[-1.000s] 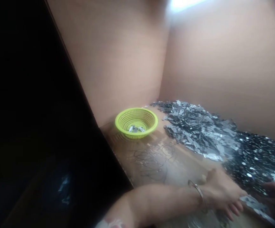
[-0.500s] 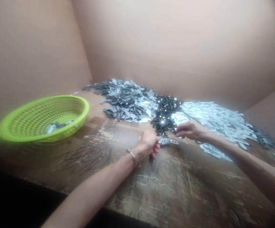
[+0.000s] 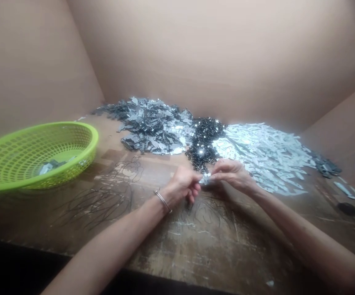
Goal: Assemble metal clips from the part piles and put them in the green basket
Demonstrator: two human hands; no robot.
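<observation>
Your right hand (image 3: pixel 229 172) pinched a small silver piece (image 3: pixel 205 179) between its fingertips, and your left hand (image 3: pixel 183 184), curled and closed, gripped the other end of it, so the two hands met over the tabletop (image 3: pixel 214 254). The piece was mostly hidden by your fingers, so its exact shape could not be made out. A thin metal bangle (image 3: pixel 162 201) circled your left wrist.

The landmark was the heap of dark, glinting bits (image 3: pixel 203 139), and your hands and the piece were just in front of it, nearly touching its lower tip. Tangles of thin black strands (image 3: pixel 103 205) lay on the wood in front of the heap and to its left, some of them just below your hands. A pile of grey metallic strips (image 3: pixel 152 129) touched the heap on its left side, and a paler silver pile of strips (image 3: pixel 263 155) spread out from its right side. Further right of the heap, beyond that pale pile, sat a small dark cluster of pieces (image 3: pixel 327 168).

Well left of the heap stood a lime-green plastic basket (image 3: pixel 85 143) with a perforated wall, holding a few metal pieces (image 3: pixel 50 166). Behind the heap rose a cardboard wall (image 3: pixel 211 49).
</observation>
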